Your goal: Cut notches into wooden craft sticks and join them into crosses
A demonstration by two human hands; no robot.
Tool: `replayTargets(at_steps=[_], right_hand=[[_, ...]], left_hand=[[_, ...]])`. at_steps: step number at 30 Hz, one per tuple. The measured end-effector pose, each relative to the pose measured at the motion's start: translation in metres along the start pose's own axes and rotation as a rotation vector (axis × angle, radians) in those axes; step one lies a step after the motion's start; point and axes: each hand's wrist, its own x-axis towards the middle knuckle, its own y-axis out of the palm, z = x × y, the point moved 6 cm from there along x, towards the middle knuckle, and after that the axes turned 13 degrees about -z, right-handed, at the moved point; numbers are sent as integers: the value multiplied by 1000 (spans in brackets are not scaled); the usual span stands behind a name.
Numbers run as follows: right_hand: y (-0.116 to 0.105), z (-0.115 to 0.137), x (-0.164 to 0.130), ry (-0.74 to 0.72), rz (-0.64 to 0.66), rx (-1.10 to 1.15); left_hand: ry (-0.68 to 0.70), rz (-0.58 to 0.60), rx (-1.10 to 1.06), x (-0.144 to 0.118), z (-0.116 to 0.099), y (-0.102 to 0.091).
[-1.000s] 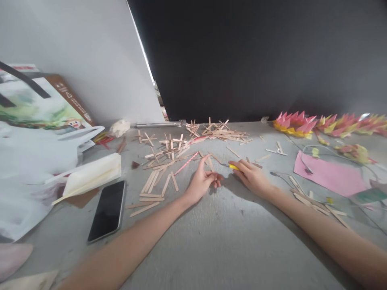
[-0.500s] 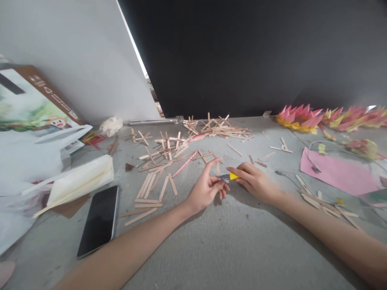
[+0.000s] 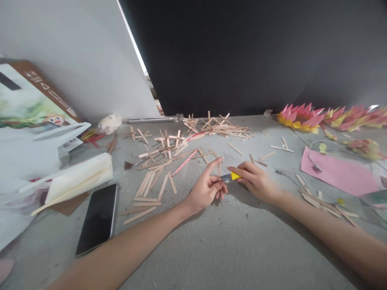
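Note:
In the head view, my right hand is closed on a yellow utility knife, whose grey metal end points left. My left hand meets that end, thumb and lower fingers pinched together and index finger raised. What the left fingers pinch, if anything, is hidden. One wooden craft stick shows just behind the left fingertips. Further off lie several loose craft sticks and a red-and-white striped stick.
A phone lies left of my left forearm, near a folded cream paper and white plastic bags. Piled sticks lie at the back. On the right are pink paper, a cable and pink-yellow folded-paper pieces.
Both hands stay nearly where they were; the knife has shifted very slightly right. The view has moved a little.

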Motion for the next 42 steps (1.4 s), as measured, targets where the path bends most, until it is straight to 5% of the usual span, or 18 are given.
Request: replayTargets(at_steps=[42], right_hand=[[4, -6, -4, 34, 21, 67]], left_hand=[[16, -6, 50, -1, 1, -1]])
